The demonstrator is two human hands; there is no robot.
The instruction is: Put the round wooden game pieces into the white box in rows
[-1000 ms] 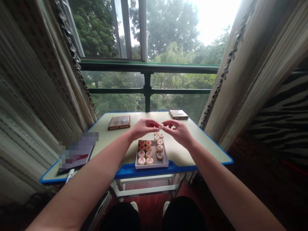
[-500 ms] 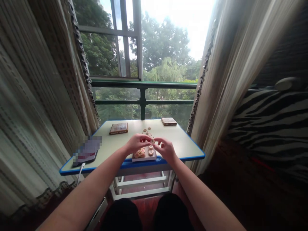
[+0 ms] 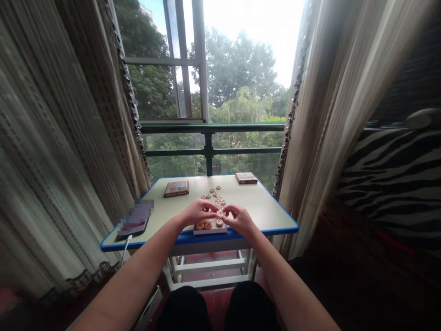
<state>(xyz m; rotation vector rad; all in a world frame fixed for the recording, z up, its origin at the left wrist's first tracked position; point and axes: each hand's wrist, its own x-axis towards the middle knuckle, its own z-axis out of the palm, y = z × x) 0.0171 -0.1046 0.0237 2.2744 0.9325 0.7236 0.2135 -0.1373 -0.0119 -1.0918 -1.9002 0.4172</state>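
Note:
Between the fingertips of my left hand (image 3: pixel 197 212) and my right hand (image 3: pixel 240 217) is a round wooden Chinese chess piece (image 3: pixel 220 213), its marked face up. Both hands pinch it from opposite sides, just above a shallow tray (image 3: pixel 211 232) at the table's near edge. Inside that tray, stacked pieces (image 3: pixel 204 225) sit under my left hand, and another piece (image 3: pixel 219 222) lies close below the held one. Beyond my fingers several loose pieces (image 3: pixel 218 198) are scattered on the tabletop. My left hand hides part of the tray.
The pale table (image 3: pixel 165 211) has a blue rim. A flat brown box (image 3: pixel 177 188) is at the back left, and a similar box (image 3: pixel 245 178) at the back right. A phone (image 3: pixel 136 220) with a white cable (image 3: pixel 127 246) lies on the left. Curtains (image 3: pixel 306 138) flank the window railing.
Both hands have come slightly lower over the tray with the piece, uncovering more loose pieces behind. The whole view has shifted a little.

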